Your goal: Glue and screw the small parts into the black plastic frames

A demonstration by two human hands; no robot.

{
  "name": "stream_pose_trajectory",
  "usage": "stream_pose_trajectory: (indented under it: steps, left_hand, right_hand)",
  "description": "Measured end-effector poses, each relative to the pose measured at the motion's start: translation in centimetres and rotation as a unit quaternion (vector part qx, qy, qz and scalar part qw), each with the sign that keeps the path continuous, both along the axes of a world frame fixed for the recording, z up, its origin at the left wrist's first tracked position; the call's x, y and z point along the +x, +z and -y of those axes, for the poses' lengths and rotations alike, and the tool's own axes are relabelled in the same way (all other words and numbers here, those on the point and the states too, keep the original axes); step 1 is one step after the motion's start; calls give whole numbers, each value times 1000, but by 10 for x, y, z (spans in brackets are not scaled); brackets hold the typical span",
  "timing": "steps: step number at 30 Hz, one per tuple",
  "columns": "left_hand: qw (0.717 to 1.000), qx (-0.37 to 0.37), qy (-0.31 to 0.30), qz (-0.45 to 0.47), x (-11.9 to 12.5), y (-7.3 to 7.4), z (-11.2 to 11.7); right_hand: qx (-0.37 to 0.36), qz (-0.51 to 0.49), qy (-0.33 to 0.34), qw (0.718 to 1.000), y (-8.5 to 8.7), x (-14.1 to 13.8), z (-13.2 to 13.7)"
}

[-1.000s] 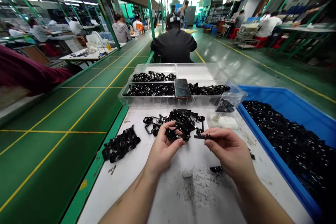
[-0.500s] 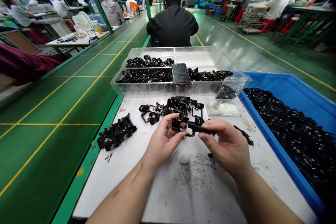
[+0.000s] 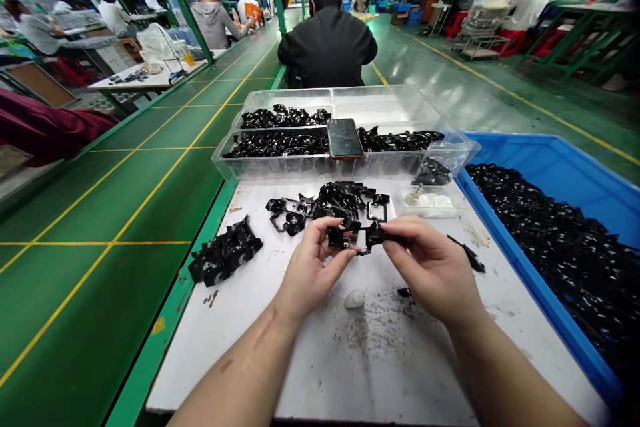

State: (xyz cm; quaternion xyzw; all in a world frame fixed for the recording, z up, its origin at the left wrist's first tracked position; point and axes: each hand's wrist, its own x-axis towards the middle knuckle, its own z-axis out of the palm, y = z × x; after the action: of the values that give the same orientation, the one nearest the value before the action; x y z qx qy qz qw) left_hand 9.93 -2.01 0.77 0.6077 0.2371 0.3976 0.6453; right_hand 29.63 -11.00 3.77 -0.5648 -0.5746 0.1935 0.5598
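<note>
The left hand [image 3: 313, 268] and right hand [image 3: 433, 272] are together on one glossy black moulded plastic part [image 3: 350, 238], both clamping it between thumb and fingers from either side, held over the bench. The fingers hide much of it, so its full shape is hard to make out. Right behind it sits a tangled heap of glossy black plastic frames [image 3: 330, 203]; whether the held part touches that heap can't be told. Further left on the white work bench [image 3: 350, 380] lies a separate cluster of black plastic parts [image 3: 225, 251]. Near the right hand are a thin black plastic strip [image 3: 467, 255] and a small black piece [image 3: 404, 292], partly blocked by that hand. Below the hands are a white lump [image 3: 354, 299] and dark specks of debris [image 3: 380, 327]. Past the heap is a clear plastic divided tray [image 3: 280, 168] holding black parts, with a dark-screened smartphone [image 3: 344, 138] lying on it and covering some of them. A clear plastic bag of black parts [image 3: 443, 165] sits at the tray's right end, above a small white dish [image 3: 427, 203]. To the right, a blue plastic bin [image 3: 520, 280] is heaped with black parts [image 3: 550, 247] — its near end cut off. Ahead, a co-worker in a black jacket [image 3: 327, 47] sits facing away.
</note>
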Motion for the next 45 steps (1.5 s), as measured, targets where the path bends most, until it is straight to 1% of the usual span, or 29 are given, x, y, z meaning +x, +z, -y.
stream_pose_trajectory:
  steps: [4, 9, 13, 17, 18, 19, 22, 24, 26, 29, 31, 33, 37, 41, 45]
  left_hand:
    - [1000, -4, 2, -13, 0, -1, 1]
    - [1000, -8, -3, -11, 0, -1, 0]
    - [1000, -8, 2, -17, 0, -2, -1]
    - [1000, 8, -2, -30, 0, -2, -1]
    - [1000, 8, -3, -29, 0, -2, -1]
    - [1000, 7, -2, -28, 0, -2, -1]
    - [1000, 5, 5, -28, 1, -2, -2]
    - [999, 7, 10, -34, 1, -2, -2]
    - [999, 11, 10, -43, 0, -2, -2]
    - [998, 20, -1, -55, 0, -1, -1]
    - [998, 26, -10, -57, -1, -1, -1]
    - [998, 22, -19, -55, -1, 0, 0]
    - [998, 4, -27, -48, 0, 1, 0]
    - [999, -4, -31, -39, 0, 2, -1]
    - [999, -4, -29, -40, 1, 1, 0]
  right_hand:
    - [24, -77, -17, 997, -2, 2, -2]
    - [19, -48, -18, 998, -6, 4, -2]
    - [-4, -91, -20, 996, -4, 2, -1]
    - [-43, -31, 25, 998, -1, 5, -1]
    - [-44, -32, 28, 998, -1, 6, -1]
    - [-41, -51, 29, 997, 0, 7, -2]
    - [-34, -152, 28, 987, 1, 8, -3]
    - [-39, -178, 27, 983, 2, 9, -4]
    - [-43, -151, 11, 988, 3, 8, -4]
    - [-31, -43, -32, 998, 5, 8, -2]
    - [-10, 34, -34, 999, 7, 8, 0]
    - [14, 82, -15, 996, 8, 9, 1]
    - [28, 119, 0, 993, 10, 11, 4]
    - [38, 123, 12, 992, 9, 12, 3]
    - [69, 142, 0, 988, 8, 11, -1]
